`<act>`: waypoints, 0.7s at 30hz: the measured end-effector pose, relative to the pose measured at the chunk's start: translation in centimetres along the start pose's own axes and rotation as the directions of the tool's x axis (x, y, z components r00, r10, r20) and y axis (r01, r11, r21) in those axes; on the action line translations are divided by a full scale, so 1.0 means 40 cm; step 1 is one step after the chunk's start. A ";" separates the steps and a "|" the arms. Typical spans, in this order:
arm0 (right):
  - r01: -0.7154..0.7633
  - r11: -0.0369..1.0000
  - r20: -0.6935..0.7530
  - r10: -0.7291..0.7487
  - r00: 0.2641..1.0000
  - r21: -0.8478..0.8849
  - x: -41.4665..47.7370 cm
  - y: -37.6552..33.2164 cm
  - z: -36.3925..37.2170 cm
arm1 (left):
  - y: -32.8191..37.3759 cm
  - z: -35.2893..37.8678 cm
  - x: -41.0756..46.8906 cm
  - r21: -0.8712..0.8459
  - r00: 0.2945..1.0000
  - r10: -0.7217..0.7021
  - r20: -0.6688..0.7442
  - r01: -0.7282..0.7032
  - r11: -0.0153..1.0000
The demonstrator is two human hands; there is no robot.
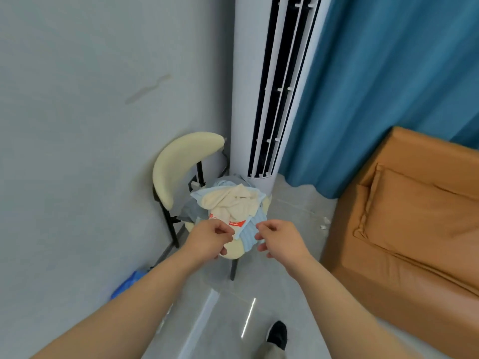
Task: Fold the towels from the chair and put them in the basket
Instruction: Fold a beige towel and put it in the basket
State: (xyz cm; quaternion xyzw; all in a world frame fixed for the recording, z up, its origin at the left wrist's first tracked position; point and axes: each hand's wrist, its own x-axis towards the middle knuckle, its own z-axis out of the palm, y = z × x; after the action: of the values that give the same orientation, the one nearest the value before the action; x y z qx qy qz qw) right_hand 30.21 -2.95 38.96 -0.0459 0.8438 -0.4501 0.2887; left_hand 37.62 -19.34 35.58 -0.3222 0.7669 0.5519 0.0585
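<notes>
A cream chair (181, 164) with black legs stands in the corner, its seat piled with crumpled towels. A cream towel (233, 203) lies on top, with a light blue striped towel (252, 229) and a grey one beneath. A white cloth with red print (233, 223) shows at the front. My left hand (210, 238) pinches the front edge of the pile near the red print. My right hand (278, 238) pinches the light blue towel at its front edge. No basket is in view.
A tall white air conditioner (259, 99) stands right behind the chair, with a blue curtain (388, 86) beside it. An orange sofa (414, 216) fills the right side. A blue bag (127, 282) lies by the left wall. My shoe (277, 334) is on the grey floor.
</notes>
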 end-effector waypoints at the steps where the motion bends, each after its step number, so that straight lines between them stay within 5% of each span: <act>1: 0.006 1.000 0.028 -0.006 1.000 -0.017 0.060 -0.003 -0.036 | 0.024 0.027 0.043 -0.023 1.000 -0.021 -0.020 0.021 1.000; 13: 0.119 0.963 0.358 -0.025 0.934 -0.244 0.659 -0.171 -0.241 | 0.251 0.124 0.420 -0.203 0.934 -0.262 -0.242 0.215 0.955; 21: 0.310 0.796 0.511 -0.002 0.860 -0.519 0.989 -0.225 -0.294 | 0.264 0.157 0.655 -0.428 0.847 -0.448 -0.286 0.305 0.851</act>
State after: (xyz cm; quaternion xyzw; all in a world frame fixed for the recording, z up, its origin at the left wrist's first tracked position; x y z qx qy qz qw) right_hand -10.45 -12.99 33.43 -0.3154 0.8333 -0.1651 0.4229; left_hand 9.47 -23.09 30.04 -0.5733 0.5670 0.5900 -0.0415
